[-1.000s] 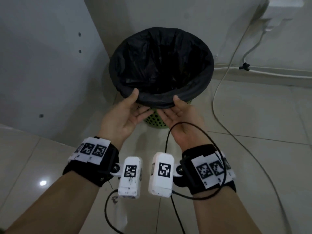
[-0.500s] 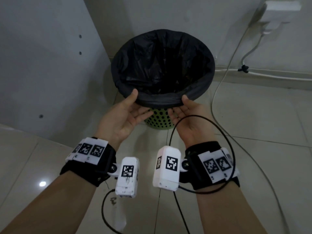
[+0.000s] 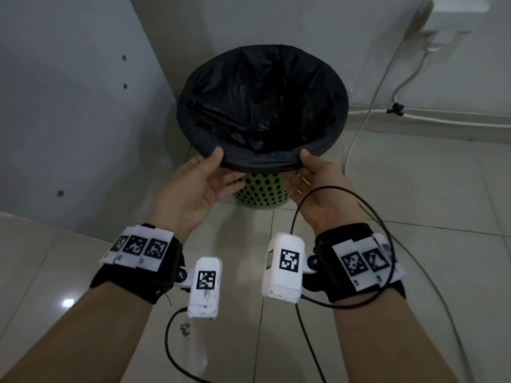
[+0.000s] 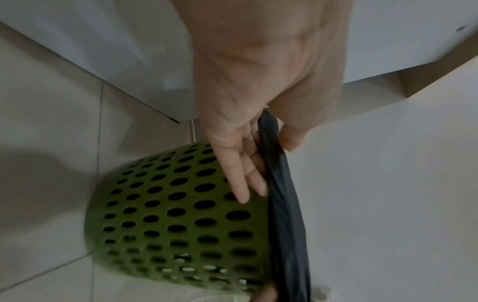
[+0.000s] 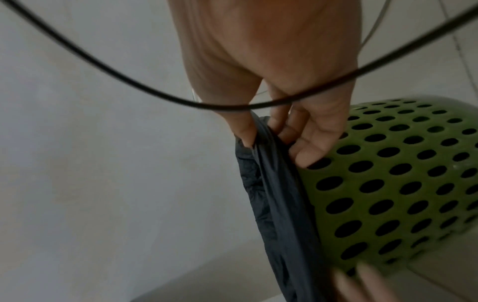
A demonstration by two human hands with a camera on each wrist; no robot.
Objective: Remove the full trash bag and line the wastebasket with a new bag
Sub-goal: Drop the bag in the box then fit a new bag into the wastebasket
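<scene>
A green perforated wastebasket (image 3: 260, 193) stands on the tiled floor, lined with a black trash bag (image 3: 262, 106) whose edge is folded over the rim. My left hand (image 3: 225, 171) pinches the near left part of that folded edge, thumb on top and fingers under it against the basket. In the left wrist view the bag edge (image 4: 271, 147) runs between thumb and fingers. My right hand (image 3: 300, 172) pinches the near right part the same way; its wrist view shows the bag edge (image 5: 266, 147) between thumb and curled fingers. The bag's inside is dark and crumpled.
A white cabinet panel (image 3: 69, 106) stands close on the basket's left, and the wall is right behind it. White cables (image 3: 367, 111) run down from a socket box (image 3: 456, 12) across the floor at right. A black cable (image 3: 331, 189) loops over my right wrist.
Both hands have spread apart along the near rim, the right one sliding further right, and they now pinch the bag's folded edge instead of resting beside each other.
</scene>
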